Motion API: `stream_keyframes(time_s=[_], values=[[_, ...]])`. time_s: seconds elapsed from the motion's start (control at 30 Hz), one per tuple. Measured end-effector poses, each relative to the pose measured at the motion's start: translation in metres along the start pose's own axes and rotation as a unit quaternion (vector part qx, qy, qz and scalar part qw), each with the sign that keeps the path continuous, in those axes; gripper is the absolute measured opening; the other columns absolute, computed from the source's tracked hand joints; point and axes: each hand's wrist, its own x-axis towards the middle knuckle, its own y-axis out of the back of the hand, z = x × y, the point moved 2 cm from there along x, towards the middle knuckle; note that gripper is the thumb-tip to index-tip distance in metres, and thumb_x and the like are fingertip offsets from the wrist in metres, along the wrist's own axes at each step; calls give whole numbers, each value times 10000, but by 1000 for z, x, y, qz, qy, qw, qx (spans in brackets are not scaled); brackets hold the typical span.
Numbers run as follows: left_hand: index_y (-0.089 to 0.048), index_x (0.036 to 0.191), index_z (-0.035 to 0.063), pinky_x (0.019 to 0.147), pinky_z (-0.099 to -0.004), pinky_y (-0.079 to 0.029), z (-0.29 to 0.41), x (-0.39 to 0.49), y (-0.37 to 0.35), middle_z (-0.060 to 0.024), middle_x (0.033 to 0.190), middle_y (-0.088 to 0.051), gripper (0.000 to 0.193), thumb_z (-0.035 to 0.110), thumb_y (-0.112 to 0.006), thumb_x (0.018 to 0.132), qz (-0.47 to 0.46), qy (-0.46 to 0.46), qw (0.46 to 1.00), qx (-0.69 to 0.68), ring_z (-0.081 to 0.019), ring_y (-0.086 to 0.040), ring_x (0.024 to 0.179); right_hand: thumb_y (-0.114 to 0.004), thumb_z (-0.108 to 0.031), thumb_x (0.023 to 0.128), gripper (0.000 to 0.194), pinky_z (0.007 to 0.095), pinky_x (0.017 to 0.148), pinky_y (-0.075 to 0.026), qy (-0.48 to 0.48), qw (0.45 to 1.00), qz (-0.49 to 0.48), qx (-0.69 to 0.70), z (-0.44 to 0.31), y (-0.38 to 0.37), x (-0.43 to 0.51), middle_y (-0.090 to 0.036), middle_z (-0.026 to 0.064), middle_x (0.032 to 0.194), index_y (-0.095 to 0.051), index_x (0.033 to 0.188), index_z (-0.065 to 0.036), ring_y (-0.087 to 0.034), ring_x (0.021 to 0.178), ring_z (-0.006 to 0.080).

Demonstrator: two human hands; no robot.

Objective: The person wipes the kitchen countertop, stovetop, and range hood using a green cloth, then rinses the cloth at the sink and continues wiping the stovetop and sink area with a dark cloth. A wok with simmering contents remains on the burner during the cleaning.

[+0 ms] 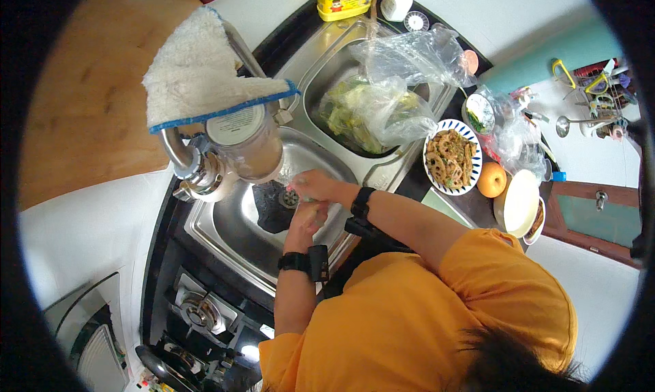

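Both my hands are close together over the near basin (240, 223) of a steel double sink. My right hand (314, 184) is curled, with a small pink bit at its fingertips. Just below it, my left hand (307, 220) is closed like a fist. A sliver of a small pale green item (308, 199) shows between them; my fingers hide the rest, and I cannot tell what it is. The basin's drain strainer (289, 198) lies beyond my hands. A clear lidded container (248, 146) stands beside the faucet (197, 164), above the basin's far-left edge.
A white cloth (199, 69) with blue edging drapes over the faucet pipe. Leafy greens (348, 110) and a plastic bag (399, 110) occupy the other basin. Right of the sink are a plate of sliced lotus root (453, 159), a round fruit (492, 179) and a cream bowl (518, 202). A gas burner (199, 310) lies lower left.
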Motion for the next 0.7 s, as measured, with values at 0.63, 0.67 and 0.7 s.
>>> stream_keyframes(time_s=[0.63, 0.67, 0.7], values=[[-527, 747, 50, 484, -330, -460, -22, -2, 1, -47, 591, -494, 78, 97, -588, 757, 115, -94, 989, -19, -171, -482, 480, -545, -298, 752, 357, 418, 700, -478, -137, 784, 24, -605, -35, 92, -110, -607, 168, 882, -563, 942, 4, -602, 798, 344], [-529, 750, 47, 486, -329, -459, -23, -4, 1, -47, 592, -494, 75, 93, -589, 754, 110, -98, 989, -27, -171, -483, 481, -542, -294, 753, 362, 418, 744, -460, -163, 786, 106, -587, -36, 101, -125, -586, 184, 931, -564, 951, 8, -577, 862, 345], [-532, 752, 44, 488, -328, -458, -23, -5, 2, -46, 594, -493, 73, 89, -590, 752, 116, -101, 988, -33, -171, -483, 483, -539, -291, 755, 367, 419, 789, -443, -187, 772, 200, -574, -37, 107, -135, -564, 201, 980, -564, 960, 13, -553, 926, 346]])
